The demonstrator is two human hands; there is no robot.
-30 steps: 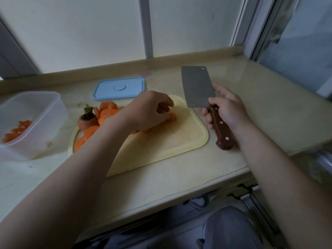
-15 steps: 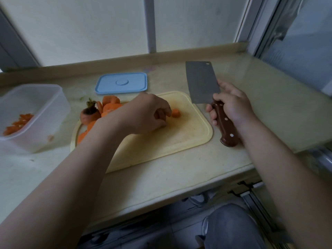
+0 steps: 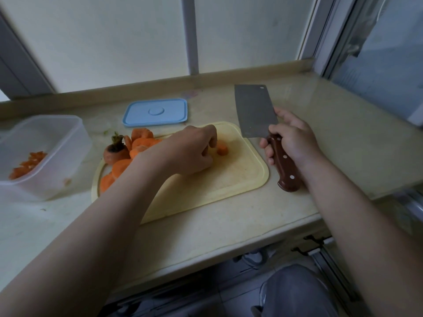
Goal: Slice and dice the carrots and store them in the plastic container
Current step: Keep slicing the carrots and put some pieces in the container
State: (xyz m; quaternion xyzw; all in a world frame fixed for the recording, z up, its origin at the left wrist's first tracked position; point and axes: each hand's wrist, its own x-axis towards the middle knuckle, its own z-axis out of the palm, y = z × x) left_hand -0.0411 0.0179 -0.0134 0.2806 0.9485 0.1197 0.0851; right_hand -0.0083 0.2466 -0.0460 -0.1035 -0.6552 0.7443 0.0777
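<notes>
On the yellow cutting board [image 3: 217,184], my left hand [image 3: 190,149] lies with its fingers curled against a small carrot chunk [image 3: 222,149]; what is under the palm is hidden. Behind my wrist lie thick carrot slices [image 3: 142,136] and a carrot top with its stem [image 3: 114,152]. My right hand [image 3: 295,138] grips the brown handle of a cleaver [image 3: 254,110], blade raised over the board's far right corner. The clear plastic container [image 3: 75,138] stands at the left with diced carrot [image 3: 27,163] inside.
The container's blue lid [image 3: 155,112] lies flat behind the board, near the low ledge under the window. The counter's front edge runs just below the board, with my knee [image 3: 295,291] beneath it. A window frame rises at the right.
My left hand has drawn slightly left, so the carrot chunk now shows beside the fingertips. The cleaver stays raised at the board's right side.
</notes>
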